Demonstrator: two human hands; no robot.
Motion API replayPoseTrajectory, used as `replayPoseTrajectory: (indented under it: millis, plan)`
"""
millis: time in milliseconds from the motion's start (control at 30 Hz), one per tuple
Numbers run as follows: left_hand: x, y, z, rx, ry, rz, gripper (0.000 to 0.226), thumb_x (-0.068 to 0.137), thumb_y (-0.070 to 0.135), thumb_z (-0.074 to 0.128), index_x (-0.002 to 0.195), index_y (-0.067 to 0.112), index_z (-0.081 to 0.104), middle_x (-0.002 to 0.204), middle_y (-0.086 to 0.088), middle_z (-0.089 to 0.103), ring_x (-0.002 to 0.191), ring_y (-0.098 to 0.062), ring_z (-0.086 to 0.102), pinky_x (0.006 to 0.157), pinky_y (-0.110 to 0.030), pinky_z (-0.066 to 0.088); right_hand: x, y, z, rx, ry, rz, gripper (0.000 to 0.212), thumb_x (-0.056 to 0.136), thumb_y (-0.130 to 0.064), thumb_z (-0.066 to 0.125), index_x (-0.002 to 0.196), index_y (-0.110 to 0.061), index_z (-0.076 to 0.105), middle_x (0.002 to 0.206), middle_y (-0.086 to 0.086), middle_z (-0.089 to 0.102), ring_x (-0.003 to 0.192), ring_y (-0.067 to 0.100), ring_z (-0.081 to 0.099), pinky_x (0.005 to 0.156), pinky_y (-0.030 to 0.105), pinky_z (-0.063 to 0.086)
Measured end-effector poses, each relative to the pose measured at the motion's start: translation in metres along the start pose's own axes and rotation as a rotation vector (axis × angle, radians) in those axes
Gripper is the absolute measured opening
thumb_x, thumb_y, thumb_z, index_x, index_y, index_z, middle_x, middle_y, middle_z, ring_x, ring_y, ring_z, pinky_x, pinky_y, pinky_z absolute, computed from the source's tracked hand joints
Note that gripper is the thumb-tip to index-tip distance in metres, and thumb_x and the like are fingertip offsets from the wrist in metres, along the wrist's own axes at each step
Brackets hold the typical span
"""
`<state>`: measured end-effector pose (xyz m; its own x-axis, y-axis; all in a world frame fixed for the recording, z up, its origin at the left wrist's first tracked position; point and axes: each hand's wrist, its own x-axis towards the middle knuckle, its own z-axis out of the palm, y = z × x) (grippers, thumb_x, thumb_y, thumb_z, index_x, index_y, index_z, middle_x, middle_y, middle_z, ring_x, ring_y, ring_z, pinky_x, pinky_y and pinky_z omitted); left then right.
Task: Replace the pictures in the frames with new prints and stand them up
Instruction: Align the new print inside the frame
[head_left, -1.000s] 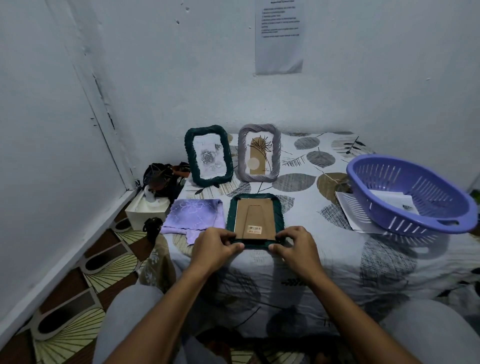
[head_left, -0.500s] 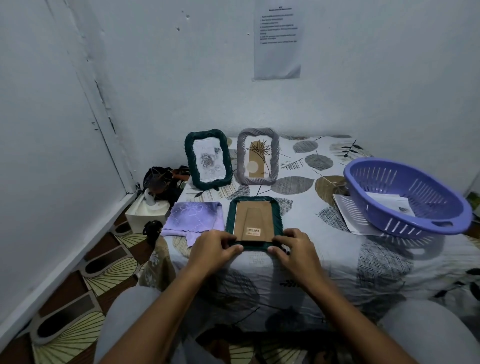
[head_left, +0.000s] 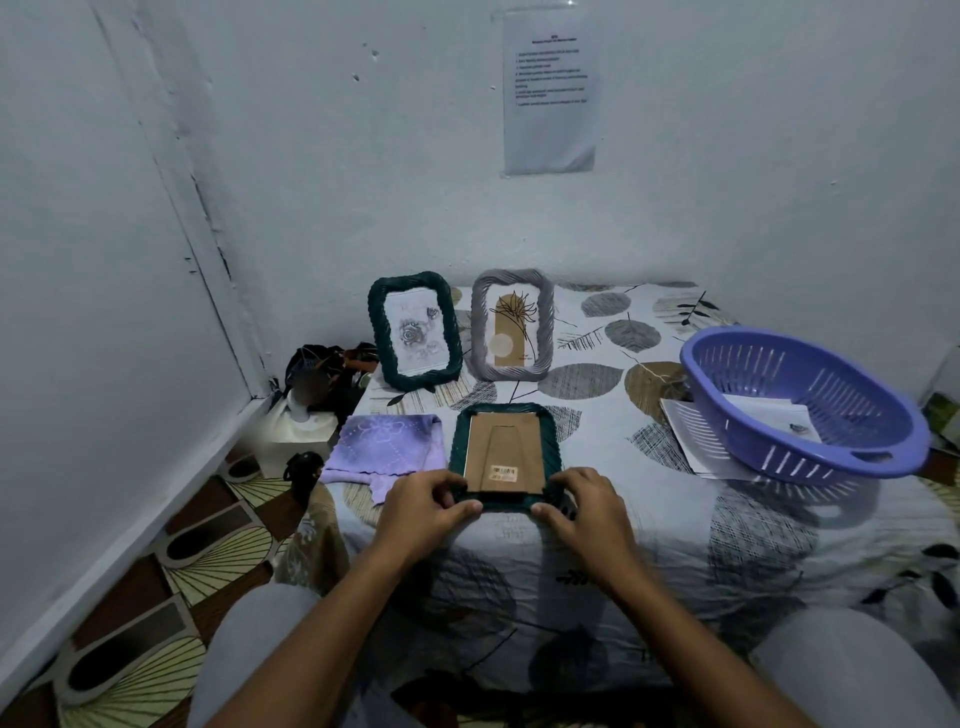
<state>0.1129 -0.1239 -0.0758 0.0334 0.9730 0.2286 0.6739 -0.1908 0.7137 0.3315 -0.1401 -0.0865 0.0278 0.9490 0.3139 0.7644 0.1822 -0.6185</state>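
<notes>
Gripping face-down frame: left hand, right hand, fingers curled; two frames upright.

wall notice text illegible, basket hides papers

We sit facing pale, scuffed walls that meet in a corner, a printed sheet taped up high, and brown floor tiles with fan patterns beside a leaf-print cloth-covered table.
</notes>
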Motion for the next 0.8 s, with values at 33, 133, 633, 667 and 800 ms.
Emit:
replayPoseTrajectory:
  millis: [33,133,633,667,800]
  plan:
    - [0.0001,-0.0005,0.0002,0.002,-0.002,-0.001,0.04,0.071,0.036,0.084,0.104,0.017,0.074,0.07,0.008,0.067,0.068,-0.007,0.063,0.066,-0.025,0.052,0.0,-0.0001,-0.0001,0.001,-0.001,0.0,0.038,0.081,-0.037,0.072,0.112,-0.017,0.064,0.112,-0.002,0.06,0.105,0.016,0.05,0.088,0.036,0.043]
    - [0.0005,0.0,-0.0002,0.008,0.003,0.0,0.039,0.071,0.037,0.083,0.104,0.017,0.075,0.072,0.008,0.067,0.07,-0.006,0.062,0.067,-0.024,0.053,0.0003,0.0005,-0.0008,0.005,-0.011,-0.008,0.036,0.081,-0.037,0.071,0.112,-0.019,0.067,0.113,-0.003,0.059,0.105,0.015,0.05,0.088,0.035,0.044]
    - [-0.0001,0.0051,-0.0046,0.148,-0.017,0.106,0.042,0.079,0.041,0.075,0.113,0.017,0.072,0.105,-0.003,0.073,0.091,-0.012,0.064,0.082,-0.027,0.051,-0.0002,-0.001,-0.0036,-0.073,-0.027,-0.039,0.036,0.085,-0.037,0.068,0.116,-0.019,0.07,0.121,0.003,0.058,0.113,0.021,0.051,0.092,0.034,0.041]
    - [-0.0004,0.0058,-0.0048,0.158,-0.021,0.108,0.042,0.08,0.041,0.074,0.114,0.016,0.071,0.105,-0.003,0.073,0.091,-0.012,0.063,0.082,-0.027,0.051,-0.0001,-0.0009,-0.0038,-0.085,-0.03,-0.045,0.036,0.085,-0.037,0.068,0.116,-0.019,0.07,0.122,0.004,0.059,0.114,0.022,0.051,0.092,0.035,0.041]
    - [0.0031,0.0087,-0.0084,0.184,-0.091,0.075,0.044,0.079,0.042,0.075,0.115,0.017,0.071,0.108,-0.003,0.072,0.093,-0.011,0.064,0.082,-0.025,0.051,-0.0001,-0.0017,-0.0071,-0.151,-0.059,-0.075,0.038,0.088,-0.04,0.063,0.12,-0.021,0.068,0.125,0.004,0.058,0.116,0.022,0.05,0.092,0.034,0.041]
